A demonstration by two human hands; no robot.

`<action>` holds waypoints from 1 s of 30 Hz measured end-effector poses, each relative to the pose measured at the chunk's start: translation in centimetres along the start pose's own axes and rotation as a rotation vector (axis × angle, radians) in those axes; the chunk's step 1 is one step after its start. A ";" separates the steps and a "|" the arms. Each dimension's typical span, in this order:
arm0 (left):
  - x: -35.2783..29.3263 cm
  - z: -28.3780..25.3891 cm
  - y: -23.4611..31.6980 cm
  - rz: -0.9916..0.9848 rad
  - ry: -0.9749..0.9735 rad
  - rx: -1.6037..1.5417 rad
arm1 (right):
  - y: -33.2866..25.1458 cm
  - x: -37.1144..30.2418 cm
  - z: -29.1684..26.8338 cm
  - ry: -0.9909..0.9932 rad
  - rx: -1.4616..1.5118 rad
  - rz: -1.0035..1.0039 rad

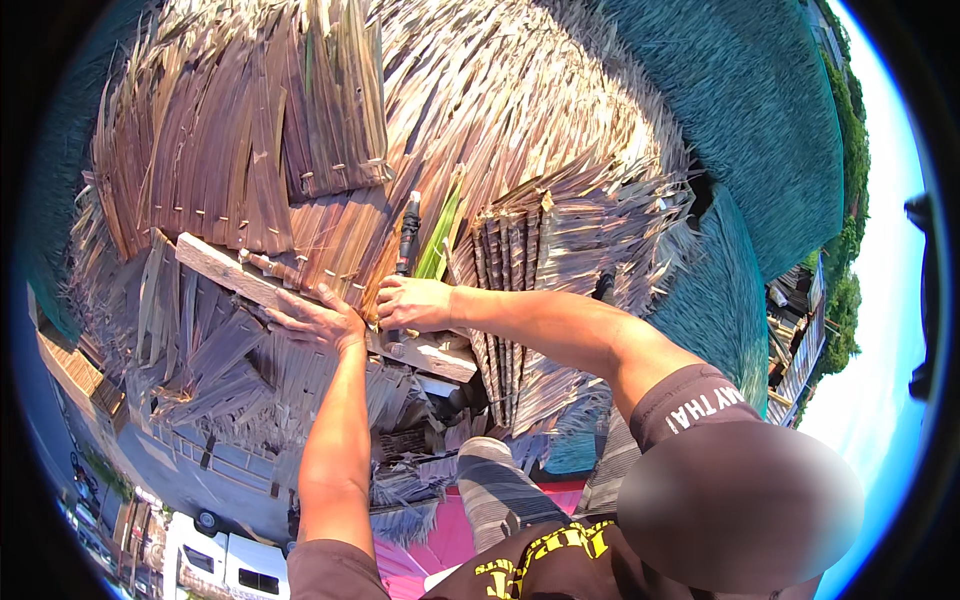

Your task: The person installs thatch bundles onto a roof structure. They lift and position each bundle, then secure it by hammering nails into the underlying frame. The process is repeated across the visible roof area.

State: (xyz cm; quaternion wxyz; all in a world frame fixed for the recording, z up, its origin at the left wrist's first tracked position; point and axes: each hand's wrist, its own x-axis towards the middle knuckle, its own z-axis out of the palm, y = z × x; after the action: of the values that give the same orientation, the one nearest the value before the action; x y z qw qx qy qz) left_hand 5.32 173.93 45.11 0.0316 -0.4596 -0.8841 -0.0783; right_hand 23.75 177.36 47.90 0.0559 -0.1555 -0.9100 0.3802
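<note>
The right hand (412,302) hides its fingers under dried palm leaves (340,245).

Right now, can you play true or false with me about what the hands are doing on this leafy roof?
1. The left hand lies flat on a wooden plank. True.
2. The right hand is held up in the air, away from the roof. False: it is curled down against the dried palm-leaf thatch, close beside the left hand.
3. A green leaf strip sticks up just above the right hand. True.
4. The thatch is all fresh and bright green. False: it is mostly dry, brown and straw-coloured.
5. A dark, stick-like tool handle stands just above the right hand. True.
</note>
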 end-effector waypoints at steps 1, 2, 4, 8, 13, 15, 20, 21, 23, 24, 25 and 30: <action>0.0 0.0 -0.1 -0.002 -0.011 0.007 | 0.1 -0.1 -0.1 0.040 0.019 -0.001; 0.0 0.1 -0.1 -0.007 -0.007 -0.004 | 0.2 -0.3 -0.4 0.050 0.066 0.035; -0.2 0.2 -0.2 -0.002 0.006 -0.018 | 0.2 -0.4 -0.7 0.120 0.093 0.074; -0.5 0.5 -0.6 0.002 -0.009 -0.040 | -2.0 0.5 -1.2 0.089 0.098 -0.094; 0.0 0.1 -0.6 0.033 0.025 -0.021 | -4.9 0.7 -4.0 -0.049 -0.042 -0.071; -0.4 0.1 -0.8 0.015 0.023 -0.036 | -2.7 -3.1 -6.3 0.030 -0.146 0.110; -0.9 1.7 -1.4 0.008 0.039 -0.041 | 1.6 -8.2 -4.9 0.043 -0.087 0.530; -0.6 1.9 -1.5 0.033 0.086 0.007 | 1.8 -8.4 -3.6 -0.033 -0.231 0.467; 0.0 1.4 -1.4 -0.033 -0.017 -0.016 | 2.6 -8.2 -1.8 0.048 -0.235 0.402; 0.1 0.6 -1.2 -0.014 0.053 -0.093 | 3.0 -8.5 -1.3 0.081 -0.232 0.387; -0.6 -0.4 -0.4 -0.012 0.042 -0.128 | 3.3 -8.5 -0.9 0.063 -0.251 0.438; -16.3 -8.6 4.0 -0.381 -0.139 -0.718 | 5.1 -9.9 -0.3 0.078 -0.122 0.404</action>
State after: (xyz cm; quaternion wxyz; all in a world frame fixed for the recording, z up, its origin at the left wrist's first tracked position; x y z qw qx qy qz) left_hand 17.84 161.55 51.96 -0.2056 -0.2738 -0.8699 -0.3551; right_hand 34.37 177.72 44.65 0.0043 -0.3527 -0.8788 0.3215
